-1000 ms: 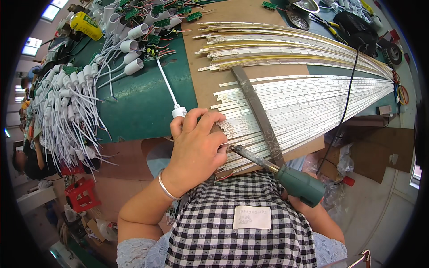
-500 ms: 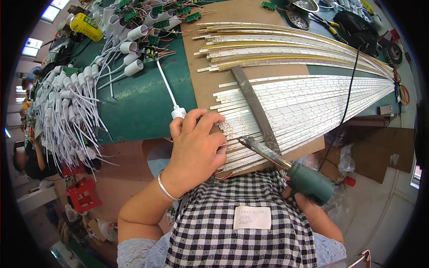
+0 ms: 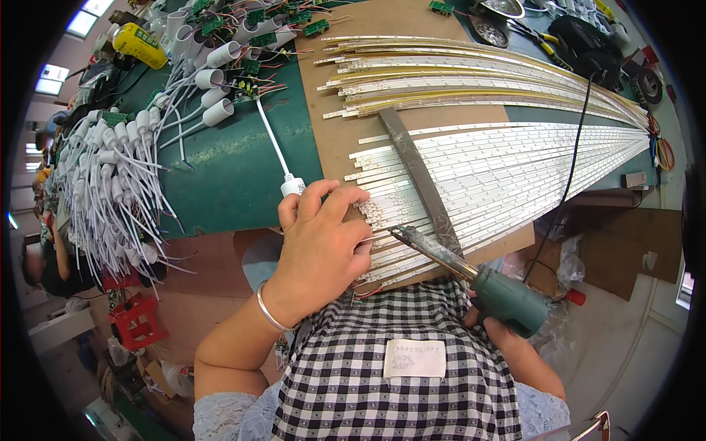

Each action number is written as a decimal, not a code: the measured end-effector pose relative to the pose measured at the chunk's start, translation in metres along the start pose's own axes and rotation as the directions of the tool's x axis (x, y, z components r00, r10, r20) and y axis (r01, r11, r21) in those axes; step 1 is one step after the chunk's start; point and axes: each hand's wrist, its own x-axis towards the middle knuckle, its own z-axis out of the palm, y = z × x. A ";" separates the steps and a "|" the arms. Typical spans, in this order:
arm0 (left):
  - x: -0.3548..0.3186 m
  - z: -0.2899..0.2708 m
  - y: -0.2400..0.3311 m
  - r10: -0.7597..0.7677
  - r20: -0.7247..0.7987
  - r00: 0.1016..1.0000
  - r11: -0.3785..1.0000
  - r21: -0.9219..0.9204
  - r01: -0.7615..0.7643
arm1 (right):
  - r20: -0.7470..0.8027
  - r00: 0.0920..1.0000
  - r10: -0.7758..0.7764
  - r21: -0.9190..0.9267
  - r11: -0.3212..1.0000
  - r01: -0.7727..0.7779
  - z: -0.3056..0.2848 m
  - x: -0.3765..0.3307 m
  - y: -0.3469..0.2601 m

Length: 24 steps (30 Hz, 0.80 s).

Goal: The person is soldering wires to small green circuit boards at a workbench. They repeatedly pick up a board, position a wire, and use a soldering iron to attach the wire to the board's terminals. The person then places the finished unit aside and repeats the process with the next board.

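My left hand (image 3: 318, 253) is closed in a pinch at the near left ends of a fan of white LED strips (image 3: 500, 165). A white cable (image 3: 272, 140) with a thick white connector (image 3: 292, 185) runs in under its fingers, and a thin wire end shows by the thumb and forefinger. My right hand (image 3: 500, 331), partly hidden below the handle, grips a green-handled soldering iron (image 3: 511, 301). The iron's dark tip is over the strip ends, just right of my left fingertips. A flat metal bar (image 3: 421, 173) lies across the strips.
Another bundle of strips (image 3: 441, 81) lies farther back on the brown board (image 3: 323, 132). At the left, white caps and cables (image 3: 121, 169) hang over the green table's edge (image 3: 220, 228). A yellow bottle (image 3: 140, 45), pliers (image 3: 544, 45) and a black cord (image 3: 577, 147) are around. Someone sits far left.
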 end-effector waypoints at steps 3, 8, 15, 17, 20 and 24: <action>-0.001 0.001 -0.002 -0.003 0.012 1.000 1.000 0.002 0.003 | -0.007 1.000 0.020 0.006 1.000 -0.020 0.000 -0.001 0.000; -0.002 -0.001 -0.003 0.001 0.017 1.000 0.999 -0.037 -0.001 | 0.007 1.000 0.022 -0.003 1.000 -0.022 -0.001 0.001 0.000; -0.005 -0.004 -0.016 0.061 0.001 0.998 0.987 -0.150 -0.060 | -0.001 1.000 -0.010 -0.006 1.000 0.010 0.000 0.003 -0.004; -0.007 -0.002 -0.015 0.107 -0.007 0.994 0.990 -0.088 -0.107 | 0.076 0.994 -0.076 -0.162 0.983 0.087 -0.006 0.008 -0.006; -0.010 0.002 -0.016 0.188 -0.033 0.982 0.982 -0.005 -0.188 | 0.085 0.995 -0.059 -0.222 0.972 0.077 -0.007 0.008 -0.003; -0.013 0.007 -0.022 0.290 -0.105 0.951 0.956 0.087 -0.282 | 0.125 0.982 -0.144 -0.340 0.923 0.178 -0.004 0.014 -0.014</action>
